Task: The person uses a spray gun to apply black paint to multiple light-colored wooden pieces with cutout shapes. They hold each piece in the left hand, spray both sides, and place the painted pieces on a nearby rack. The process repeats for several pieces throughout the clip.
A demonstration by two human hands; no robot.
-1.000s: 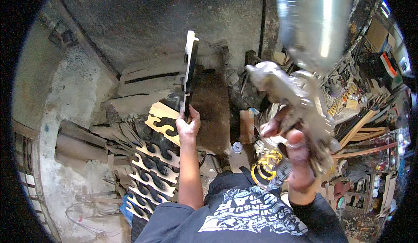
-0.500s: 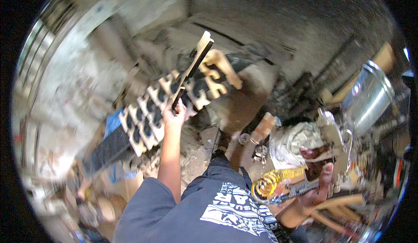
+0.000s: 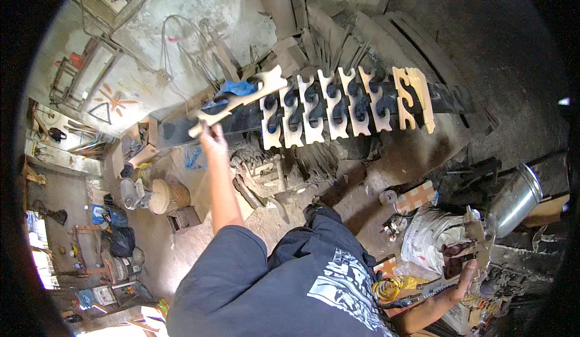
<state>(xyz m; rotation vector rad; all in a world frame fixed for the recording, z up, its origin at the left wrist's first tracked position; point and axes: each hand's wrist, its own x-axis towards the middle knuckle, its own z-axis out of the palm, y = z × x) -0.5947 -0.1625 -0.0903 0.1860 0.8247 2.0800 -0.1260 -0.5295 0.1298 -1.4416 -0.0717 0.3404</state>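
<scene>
The fingers (image 3: 211,129) of the left hand (image 3: 214,142), at ten o'clock from the centre of view, are closed around the near end of a pale wooden cut-out (image 3: 237,103), a long, narrow piece with a curved outline that slants up toward eleven o'clock. The right hand (image 3: 464,281), at four o'clock, is wrapped around the handle of a metal spray gun (image 3: 481,249), whose large silver cup (image 3: 515,199) sits between three and four. The cut-out looks light and stiff, probably dry rather than slippery, and its thin, curved tips seem likeliest to chip; the plain end or the edges look like the safest hold. The gun looks heavier, its weight likely pulling toward the cup, so the handle seems the place to grip it. From eleven to two o'clock, similar pale cut-outs (image 3: 313,131) lie in a row across a long black board (image 3: 448,99); the held piece's far end overlaps the leftmost, though contact cannot be judged. As for writing, the dark T-shirt (image 3: 241,264) at six o'clock has sideways white block print, and a crumpled white sack (image 3: 423,240) at four shows dark lettering, partly folded away.
</scene>
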